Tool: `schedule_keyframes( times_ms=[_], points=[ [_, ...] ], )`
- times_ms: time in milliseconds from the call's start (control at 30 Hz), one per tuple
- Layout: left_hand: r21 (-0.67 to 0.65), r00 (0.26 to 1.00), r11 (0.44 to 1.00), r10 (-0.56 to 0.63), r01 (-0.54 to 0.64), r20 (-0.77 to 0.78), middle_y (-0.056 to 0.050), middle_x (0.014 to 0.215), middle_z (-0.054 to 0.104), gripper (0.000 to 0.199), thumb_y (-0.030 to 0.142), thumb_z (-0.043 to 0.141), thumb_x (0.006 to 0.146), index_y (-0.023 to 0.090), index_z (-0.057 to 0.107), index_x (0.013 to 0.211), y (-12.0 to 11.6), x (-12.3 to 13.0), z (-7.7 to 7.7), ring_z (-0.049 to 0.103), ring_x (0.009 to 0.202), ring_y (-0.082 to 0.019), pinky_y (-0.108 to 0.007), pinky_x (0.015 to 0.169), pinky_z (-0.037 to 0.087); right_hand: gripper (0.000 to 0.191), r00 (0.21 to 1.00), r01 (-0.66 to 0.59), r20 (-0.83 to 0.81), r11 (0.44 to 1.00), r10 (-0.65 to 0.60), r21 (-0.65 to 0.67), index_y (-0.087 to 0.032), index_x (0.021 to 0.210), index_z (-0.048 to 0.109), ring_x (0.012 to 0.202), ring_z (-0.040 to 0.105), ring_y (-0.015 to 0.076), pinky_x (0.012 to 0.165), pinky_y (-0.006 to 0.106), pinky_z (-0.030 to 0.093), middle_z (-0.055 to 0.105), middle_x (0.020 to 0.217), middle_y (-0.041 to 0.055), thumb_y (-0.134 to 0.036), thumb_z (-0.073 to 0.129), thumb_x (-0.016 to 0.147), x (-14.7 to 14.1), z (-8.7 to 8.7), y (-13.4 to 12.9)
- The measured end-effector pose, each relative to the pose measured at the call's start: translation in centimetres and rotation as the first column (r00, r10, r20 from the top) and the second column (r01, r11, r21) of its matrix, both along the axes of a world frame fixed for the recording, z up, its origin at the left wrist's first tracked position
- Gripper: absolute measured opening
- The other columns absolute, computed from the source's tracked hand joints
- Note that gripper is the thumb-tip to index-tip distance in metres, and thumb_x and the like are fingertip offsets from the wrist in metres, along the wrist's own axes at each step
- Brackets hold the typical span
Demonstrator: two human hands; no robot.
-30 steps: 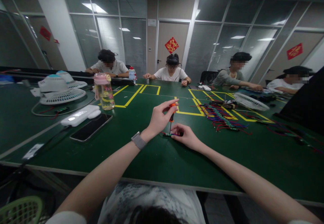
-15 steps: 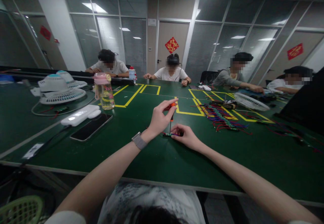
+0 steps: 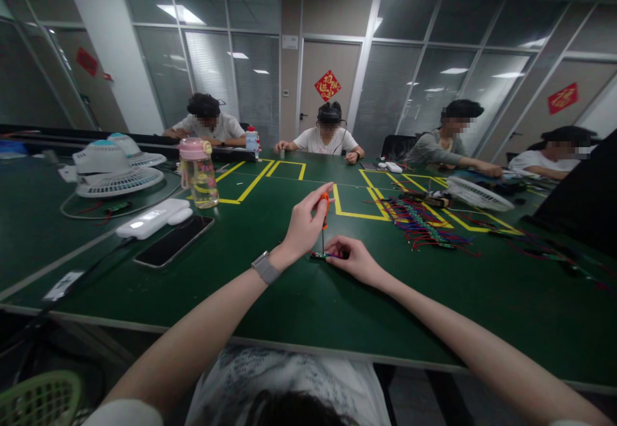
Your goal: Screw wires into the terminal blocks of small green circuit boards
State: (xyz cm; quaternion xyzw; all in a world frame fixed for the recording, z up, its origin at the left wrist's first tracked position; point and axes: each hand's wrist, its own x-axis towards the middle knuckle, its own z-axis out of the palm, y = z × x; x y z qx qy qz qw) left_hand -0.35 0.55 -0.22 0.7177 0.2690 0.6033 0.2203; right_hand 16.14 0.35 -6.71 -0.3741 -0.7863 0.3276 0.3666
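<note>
My left hand (image 3: pixel 306 220), with a watch at its wrist, is closed around the orange handle of a screwdriver (image 3: pixel 324 213). The screwdriver stands nearly upright, its thin shaft reaching down to a small green circuit board (image 3: pixel 317 256) on the table. Beside the board, my right hand (image 3: pixel 354 259) rests on the tabletop with its fingers pinched at the board's right end, where red and blue wires (image 3: pixel 331 256) run into the grip. The exact contact of the screwdriver's tip is too small to make out.
Several wired circuit boards (image 3: pixel 419 220) lie in a row to the right. At left are a phone (image 3: pixel 174 241), a white power strip (image 3: pixel 153 219), a pink-lidded bottle (image 3: pixel 204 178) and white fans (image 3: pixel 118 178). Yellow tape (image 3: pixel 361 214) marks the green table (image 3: pixel 289 310). Several people sit across.
The screwdriver's handle has turned and shifted slightly left, with my left fingers moving along it. My right hand and the circuit board have stayed in place.
</note>
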Motion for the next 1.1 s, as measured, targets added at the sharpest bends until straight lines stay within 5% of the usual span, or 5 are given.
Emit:
schedule_keyframes(
  times_ms=[267,533,800,967,1100],
  points=[
    [0.135,0.967,0.96,0.253,-0.246,-0.033,-0.002,0.09,0.057,0.02,0.028,0.062,0.084,0.021,0.067,0.103,-0.53,-0.06,0.2,0.056,0.083,-0.014,-0.027,0.08,0.047,0.014,1.0,-0.012,-0.004,1.0,0.012,0.009,-0.016,0.087,0.063,0.066,0.052,0.0127,0.061,0.025,0.042,0.061,0.072,0.0001,-0.019,0.066,0.073,0.09,-0.33,0.22],
    [-0.008,1.0,1.0,0.022,-0.022,0.02,-0.007,0.118,0.061,0.038,0.026,0.04,0.095,0.023,0.049,0.132,0.01,0.24,-0.45,0.062,0.099,-0.015,-0.028,0.087,0.049,0.013,1.0,-0.013,-0.003,1.0,0.013,0.018,-0.016,0.086,0.064,0.066,0.052,0.0134,0.062,0.025,0.042,0.061,0.072,0.0006,-0.019,0.067,0.073,0.13,-0.37,0.25],
    [0.143,0.959,0.951,0.282,-0.274,-0.039,-0.003,0.09,0.054,0.02,0.029,0.065,0.082,0.021,0.068,0.1,-0.63,-0.02,0.24,0.055,0.083,-0.014,-0.028,0.081,0.047,0.013,1.0,-0.014,-0.002,1.0,0.014,0.014,-0.016,0.086,0.063,0.066,0.052,0.0134,0.062,0.026,0.042,0.06,0.072,0.0006,-0.02,0.066,0.073,0.12,-0.28,0.22],
    [0.069,0.997,0.995,0.075,-0.075,0.004,-0.007,0.117,0.056,0.033,0.026,0.039,0.096,0.024,0.057,0.123,-0.28,0.12,-0.25,0.057,0.104,-0.015,-0.03,0.092,0.046,0.013,1.0,-0.015,0.008,1.0,0.014,0.014,-0.016,0.085,0.063,0.066,0.052,0.0135,0.062,0.026,0.041,0.061,0.073,0.0008,-0.02,0.066,0.073,0.17,-0.15,0.15],
    [0.006,0.999,1.0,-0.01,0.01,0.05,-0.007,0.114,0.062,0.035,0.027,0.04,0.096,0.023,0.052,0.128,-0.07,0.31,-0.63,0.062,0.094,-0.014,-0.028,0.083,0.05,0.014,1.0,-0.008,0.015,1.0,0.008,0.011,-0.016,0.087,0.064,0.066,0.052,0.0134,0.062,0.026,0.041,0.061,0.072,0.0007,-0.02,0.066,0.073,0.13,-0.13,0.13]
  ],
)
